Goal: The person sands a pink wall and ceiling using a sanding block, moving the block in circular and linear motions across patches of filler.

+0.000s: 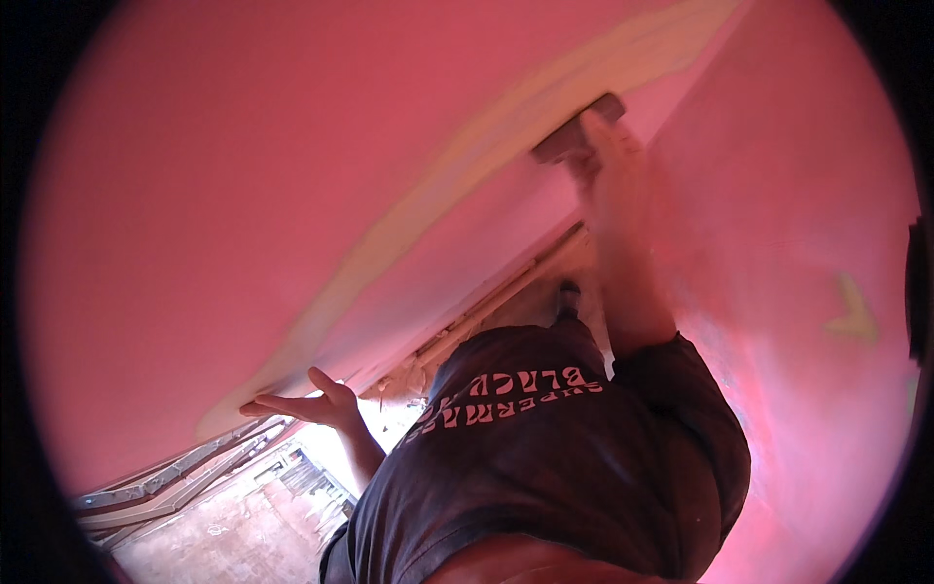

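My right hand (602,142) is raised to a pink wall (241,182) and closed on a dark, flat rectangular block (565,139), perhaps a sanding block; blur hides its exact kind. The block lies against the lower edge of a yellowish-tan band (438,171) that runs slantwise along the wall. Lower down, my left hand (314,405) is spread with thumb and fingers apart, beside the band's lower end. It holds nothing; whether its fingertips touch the wall cannot be told.
A second pink wall (773,197) with a small yellowish mark (854,314) meets the first at a corner on the right. Long strips of trim or board (175,474) run along the lower left, above a worn floor (233,518). My shoe (569,292) stands near the wall's foot.
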Demonstrator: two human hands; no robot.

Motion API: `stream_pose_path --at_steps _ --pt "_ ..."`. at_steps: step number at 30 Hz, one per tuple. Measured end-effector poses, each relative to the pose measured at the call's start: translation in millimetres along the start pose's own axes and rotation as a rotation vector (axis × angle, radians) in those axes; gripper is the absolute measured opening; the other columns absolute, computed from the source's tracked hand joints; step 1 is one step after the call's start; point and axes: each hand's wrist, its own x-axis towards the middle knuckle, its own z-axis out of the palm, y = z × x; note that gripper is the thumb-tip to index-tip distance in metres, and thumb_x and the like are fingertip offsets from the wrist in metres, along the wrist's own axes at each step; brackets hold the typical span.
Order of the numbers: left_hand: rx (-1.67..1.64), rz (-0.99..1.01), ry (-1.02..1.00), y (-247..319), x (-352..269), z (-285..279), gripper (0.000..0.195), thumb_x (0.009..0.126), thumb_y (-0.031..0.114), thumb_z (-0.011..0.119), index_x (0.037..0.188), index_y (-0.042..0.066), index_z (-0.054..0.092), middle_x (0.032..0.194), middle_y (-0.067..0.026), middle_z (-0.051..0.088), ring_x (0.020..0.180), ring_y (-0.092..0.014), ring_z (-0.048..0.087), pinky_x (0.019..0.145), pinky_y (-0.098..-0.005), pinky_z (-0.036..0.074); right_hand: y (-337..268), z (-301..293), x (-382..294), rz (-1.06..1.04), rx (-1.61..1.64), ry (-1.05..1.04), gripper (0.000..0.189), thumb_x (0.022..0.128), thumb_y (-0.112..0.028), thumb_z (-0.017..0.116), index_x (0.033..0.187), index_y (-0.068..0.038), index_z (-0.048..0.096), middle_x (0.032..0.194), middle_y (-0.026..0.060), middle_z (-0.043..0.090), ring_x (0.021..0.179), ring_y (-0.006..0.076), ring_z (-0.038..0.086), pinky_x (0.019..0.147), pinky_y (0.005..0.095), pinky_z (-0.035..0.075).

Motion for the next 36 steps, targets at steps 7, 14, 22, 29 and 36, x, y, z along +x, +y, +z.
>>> stream_pose_path --at_steps 7,14,22,29,36 --pt "-0.003 -0.011 -0.088 -67 -29 -23 0.086 0.097 0.045 0.057 0.159 0.01 0.009 0.163 -0.0262 -0.002 0.15 -0.046 0.005 0.117 -0.0641 0.016 46 38 -63 -0.043 0.094 -0.102 0.02 0.099 -0.016 0.058 0.111 -0.001 0.064 0.091 0.0057 0.071 0.078 0.0129 0.069 0.059 0.0243 0.052" --pt "-0.106 -0.041 -0.06 -87 -28 -16 0.092 0.093 0.042 0.065 0.16 0.014 0.007 0.161 -0.03 -0.008 0.149 -0.048 -0.004 0.116 -0.0657 0.017 56 79 -100 -0.048 0.14 -0.048 0.013 0.099 -0.016 0.059 0.103 -0.005 0.064 0.088 0.0045 0.071 0.071 0.0112 0.066 0.046 0.018 0.04" --pt "-0.246 -0.147 -0.157 -97 -42 -21 0.092 0.09 0.044 0.066 0.16 0.016 0.014 0.16 -0.0319 -0.014 0.147 -0.052 -0.014 0.11 -0.0737 0.003 72 89 -131 0.0 0.027 -0.143 0.013 0.098 -0.018 0.061 0.101 -0.006 0.064 0.089 0.0028 0.07 0.068 0.0091 0.062 0.053 0.0226 0.045" --pt "-0.256 -0.156 -0.139 -86 -38 -27 0.09 0.091 0.034 0.068 0.159 0.011 0.014 0.159 -0.0343 -0.011 0.147 -0.053 -0.007 0.113 -0.0688 0.011 69 84 -125 -0.07 0.087 -0.2 0.011 0.098 -0.017 0.061 0.099 -0.007 0.064 0.088 0.0024 0.07 0.068 0.0085 0.061 0.053 0.0216 0.041" --pt "-0.37 -0.154 -0.17 -84 -44 -22 0.091 0.09 0.035 0.068 0.159 0.009 0.014 0.158 -0.0344 -0.015 0.146 -0.054 -0.014 0.111 -0.0715 0.01 105 87 -149 0.107 -0.032 -0.08 0.015 0.099 -0.017 0.06 0.105 -0.004 0.065 0.088 0.0044 0.071 0.069 0.0126 0.064 0.052 0.0214 0.04"
